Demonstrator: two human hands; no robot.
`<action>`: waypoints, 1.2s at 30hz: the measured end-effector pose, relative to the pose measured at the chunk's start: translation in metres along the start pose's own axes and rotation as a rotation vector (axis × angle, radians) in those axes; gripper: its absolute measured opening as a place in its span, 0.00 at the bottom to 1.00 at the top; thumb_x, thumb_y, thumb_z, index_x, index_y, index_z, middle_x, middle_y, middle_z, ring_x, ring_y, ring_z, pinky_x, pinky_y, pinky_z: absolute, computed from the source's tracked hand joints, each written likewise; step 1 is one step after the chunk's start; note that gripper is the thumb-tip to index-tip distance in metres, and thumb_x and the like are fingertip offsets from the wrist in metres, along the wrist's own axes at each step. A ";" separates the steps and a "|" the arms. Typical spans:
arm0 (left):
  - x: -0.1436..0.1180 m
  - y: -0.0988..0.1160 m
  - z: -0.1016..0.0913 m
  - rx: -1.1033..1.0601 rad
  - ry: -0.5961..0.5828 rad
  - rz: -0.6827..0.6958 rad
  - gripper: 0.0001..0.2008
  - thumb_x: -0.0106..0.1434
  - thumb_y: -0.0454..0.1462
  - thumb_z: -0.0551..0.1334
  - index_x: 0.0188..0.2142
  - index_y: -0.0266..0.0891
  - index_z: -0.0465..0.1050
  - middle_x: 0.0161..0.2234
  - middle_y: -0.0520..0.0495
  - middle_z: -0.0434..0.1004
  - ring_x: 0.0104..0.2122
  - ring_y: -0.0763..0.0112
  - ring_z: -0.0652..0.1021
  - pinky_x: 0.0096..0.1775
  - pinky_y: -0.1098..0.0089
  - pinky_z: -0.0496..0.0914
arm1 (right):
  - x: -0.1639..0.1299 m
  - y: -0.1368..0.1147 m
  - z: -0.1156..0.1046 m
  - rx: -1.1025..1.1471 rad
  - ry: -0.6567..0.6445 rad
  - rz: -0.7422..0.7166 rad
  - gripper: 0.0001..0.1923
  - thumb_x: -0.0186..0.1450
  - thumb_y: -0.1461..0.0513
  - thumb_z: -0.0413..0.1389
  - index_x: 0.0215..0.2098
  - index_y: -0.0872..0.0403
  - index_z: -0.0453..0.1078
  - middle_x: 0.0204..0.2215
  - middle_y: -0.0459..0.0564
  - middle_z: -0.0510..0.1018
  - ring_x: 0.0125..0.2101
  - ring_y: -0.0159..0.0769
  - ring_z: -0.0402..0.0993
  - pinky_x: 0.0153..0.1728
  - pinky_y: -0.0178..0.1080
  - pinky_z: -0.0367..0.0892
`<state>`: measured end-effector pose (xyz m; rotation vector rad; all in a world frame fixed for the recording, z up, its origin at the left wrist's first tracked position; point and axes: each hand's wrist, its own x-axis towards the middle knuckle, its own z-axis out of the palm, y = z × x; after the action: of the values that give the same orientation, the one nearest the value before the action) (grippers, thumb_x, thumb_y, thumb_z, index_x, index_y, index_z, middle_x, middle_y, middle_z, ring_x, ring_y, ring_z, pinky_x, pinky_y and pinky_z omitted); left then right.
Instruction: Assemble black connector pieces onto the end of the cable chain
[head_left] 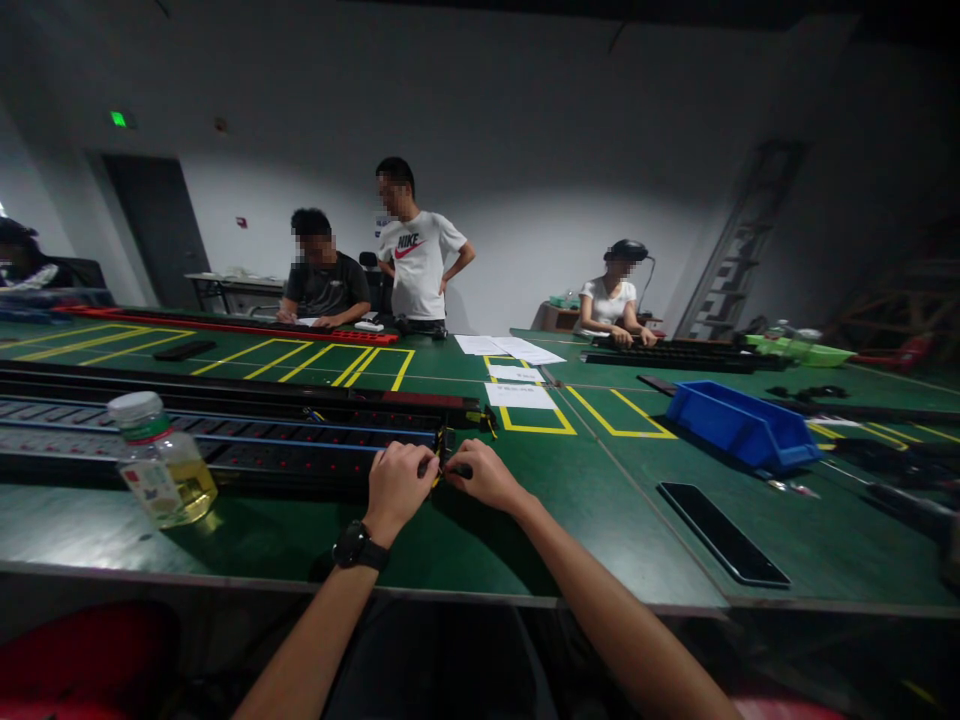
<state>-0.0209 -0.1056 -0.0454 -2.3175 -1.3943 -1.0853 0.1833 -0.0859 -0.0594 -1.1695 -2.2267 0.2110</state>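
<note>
A long black frame [285, 462] with blue strips and red dots lies along the left side of the table, and both my hands meet at its right end. My left hand [399, 488], with a black watch on its wrist, is closed against that end; what its fingers pinch is mostly hidden. Facing it, my right hand [487, 476] is closed around a small black piece [461, 469]. Yellow wire [437, 480] shows between the fingertips. A loose bundle of black and yellow wires [487, 420] sits just beyond.
A jar of yellow liquid [166, 470] stands at the frame's near side. To my right are a phone [720, 535] and a blue bin [739, 425]. Papers [517, 375] lie ahead among yellow tape outlines. Several people are across the table, one handling another black frame [675, 355].
</note>
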 end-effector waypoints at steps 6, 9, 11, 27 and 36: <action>0.002 0.003 -0.002 0.003 0.018 -0.048 0.08 0.66 0.39 0.64 0.29 0.45 0.77 0.30 0.47 0.82 0.36 0.58 0.76 0.39 0.62 0.65 | 0.001 0.004 0.003 0.053 0.000 -0.007 0.04 0.64 0.64 0.66 0.37 0.49 0.83 0.35 0.50 0.77 0.39 0.39 0.71 0.42 0.38 0.64; 0.003 0.004 -0.002 0.005 0.009 -0.066 0.07 0.65 0.39 0.65 0.29 0.45 0.77 0.30 0.47 0.82 0.36 0.58 0.76 0.39 0.62 0.65 | 0.002 0.005 0.003 0.075 -0.004 -0.005 0.05 0.63 0.65 0.66 0.37 0.50 0.83 0.35 0.50 0.77 0.40 0.39 0.71 0.42 0.38 0.64; 0.004 0.005 -0.002 0.014 -0.008 -0.100 0.08 0.65 0.39 0.65 0.29 0.45 0.78 0.31 0.47 0.83 0.36 0.57 0.76 0.39 0.62 0.65 | 0.002 0.006 0.003 0.079 -0.010 -0.005 0.05 0.63 0.65 0.67 0.37 0.50 0.83 0.35 0.50 0.77 0.40 0.39 0.71 0.42 0.38 0.64; 0.007 0.006 -0.007 0.063 -0.125 -0.101 0.11 0.68 0.41 0.61 0.31 0.45 0.80 0.32 0.47 0.83 0.40 0.56 0.76 0.40 0.61 0.64 | 0.002 0.005 0.004 0.090 0.002 0.004 0.05 0.62 0.67 0.67 0.35 0.51 0.82 0.33 0.48 0.77 0.38 0.37 0.71 0.40 0.36 0.64; 0.004 0.009 -0.006 0.160 -0.123 -0.023 0.15 0.71 0.40 0.56 0.31 0.43 0.79 0.33 0.44 0.82 0.41 0.56 0.76 0.42 0.59 0.63 | 0.001 0.000 0.002 0.059 0.001 0.008 0.05 0.63 0.68 0.67 0.34 0.52 0.82 0.33 0.48 0.79 0.38 0.37 0.72 0.40 0.36 0.64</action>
<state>-0.0154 -0.1107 -0.0370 -2.2915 -1.4956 -0.8162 0.1820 -0.0850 -0.0604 -1.1462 -2.2000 0.2774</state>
